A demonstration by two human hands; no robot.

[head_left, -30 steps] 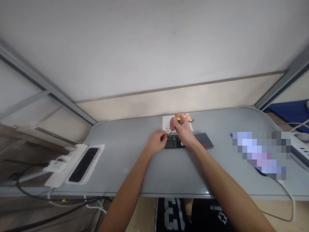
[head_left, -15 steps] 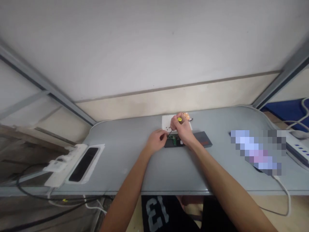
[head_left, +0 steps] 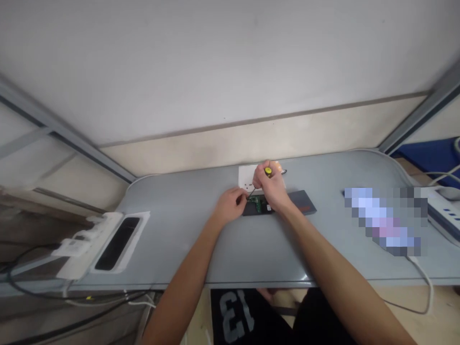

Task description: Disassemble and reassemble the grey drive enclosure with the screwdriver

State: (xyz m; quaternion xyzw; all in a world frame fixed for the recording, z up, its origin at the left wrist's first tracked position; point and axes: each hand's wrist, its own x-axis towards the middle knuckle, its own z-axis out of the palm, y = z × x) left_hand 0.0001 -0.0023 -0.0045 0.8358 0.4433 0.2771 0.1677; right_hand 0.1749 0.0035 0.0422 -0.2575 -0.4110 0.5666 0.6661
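leaning, the screwdriver (head_left: 268,171) stays at the circuit board (head_left: 258,204).

Sheet (head_left: 245,175) behind circuit board (head_left: 258,204)

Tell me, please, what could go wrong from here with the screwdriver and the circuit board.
The right hand grips the screwdriver with its tip near the green circuit board; a slip might scratch it.
The left hand has its fingers close to that tip, so they could get poked.
Small dark specks, possibly loose screws, show on the white sheet beyond; a bump might scatter them.
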